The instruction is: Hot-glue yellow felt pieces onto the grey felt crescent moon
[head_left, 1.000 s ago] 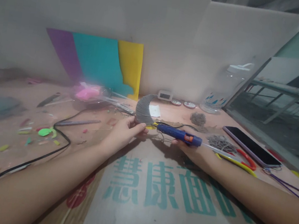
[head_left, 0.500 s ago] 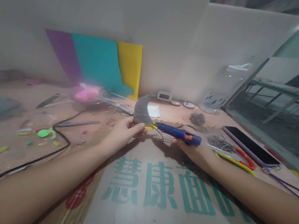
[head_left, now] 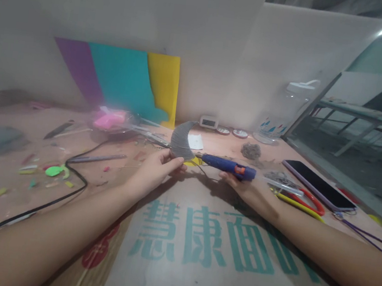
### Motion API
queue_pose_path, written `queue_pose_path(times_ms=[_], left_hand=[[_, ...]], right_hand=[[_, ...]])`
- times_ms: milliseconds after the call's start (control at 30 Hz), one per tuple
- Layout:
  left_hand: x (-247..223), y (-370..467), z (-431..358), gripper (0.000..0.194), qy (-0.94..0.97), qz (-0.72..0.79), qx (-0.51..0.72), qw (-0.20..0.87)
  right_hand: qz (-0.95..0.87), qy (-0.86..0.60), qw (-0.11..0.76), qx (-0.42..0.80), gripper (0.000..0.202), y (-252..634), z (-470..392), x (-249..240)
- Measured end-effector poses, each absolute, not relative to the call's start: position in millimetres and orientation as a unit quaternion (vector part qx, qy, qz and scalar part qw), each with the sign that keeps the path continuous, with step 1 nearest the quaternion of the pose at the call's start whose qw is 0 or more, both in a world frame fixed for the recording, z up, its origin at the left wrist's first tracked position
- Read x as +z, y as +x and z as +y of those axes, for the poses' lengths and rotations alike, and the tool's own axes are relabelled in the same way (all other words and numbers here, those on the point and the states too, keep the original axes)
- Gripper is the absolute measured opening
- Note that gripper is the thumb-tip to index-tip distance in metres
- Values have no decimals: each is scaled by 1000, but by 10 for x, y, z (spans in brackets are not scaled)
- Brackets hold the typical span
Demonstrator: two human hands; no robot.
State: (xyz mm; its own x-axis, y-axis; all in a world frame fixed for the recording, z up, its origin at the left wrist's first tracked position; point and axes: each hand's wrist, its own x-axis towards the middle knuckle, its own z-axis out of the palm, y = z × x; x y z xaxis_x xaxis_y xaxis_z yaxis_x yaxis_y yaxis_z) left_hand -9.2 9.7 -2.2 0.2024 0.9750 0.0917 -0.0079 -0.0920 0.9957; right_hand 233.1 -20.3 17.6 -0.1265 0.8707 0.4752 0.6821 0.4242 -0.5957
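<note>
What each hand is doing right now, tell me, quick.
Left hand: closed, holding the gray crescent near its lower end.
Right hand: closed, holding the blue glue gun; its fingers are mostly hidden.

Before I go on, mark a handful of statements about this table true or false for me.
1. The left hand holds the gray crescent. True.
2. The gun's nozzle points away from the crescent. False: it points toward it.
3. The blue glue gun is in the right hand. True.
4. The phone stands upright against the wall. False: it lies flat on the table.
5. The bottle has a white lid. True.
</note>
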Motion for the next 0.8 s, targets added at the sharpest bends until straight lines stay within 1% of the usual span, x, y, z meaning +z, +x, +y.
queue_pose_path(times_ms=[133,267,367,567,700,800], left_hand=[[-20,-85,101,27,569,425,469,525],[-32,-84,116,29,571,422,470,525],[-34,-80,117,29,565,420,472,530],[-53,-88,117,29,584,409,468,522],[-76,-97,132,30,590,411,466,516],[-88,-101,141,29,601,409,461,509]], right_hand=[[-732,-543,399,103,26,2355,-194,162],[-752,-514,402,91,28,2387,-171,94],[-757,-519,391,68,30,2382,-165,68],[-759,-532,364,92,28,2379,-176,91],[-778,-514,352,84,26,2403,-165,92],[-782,-510,349,83,28,2414,-156,91]])
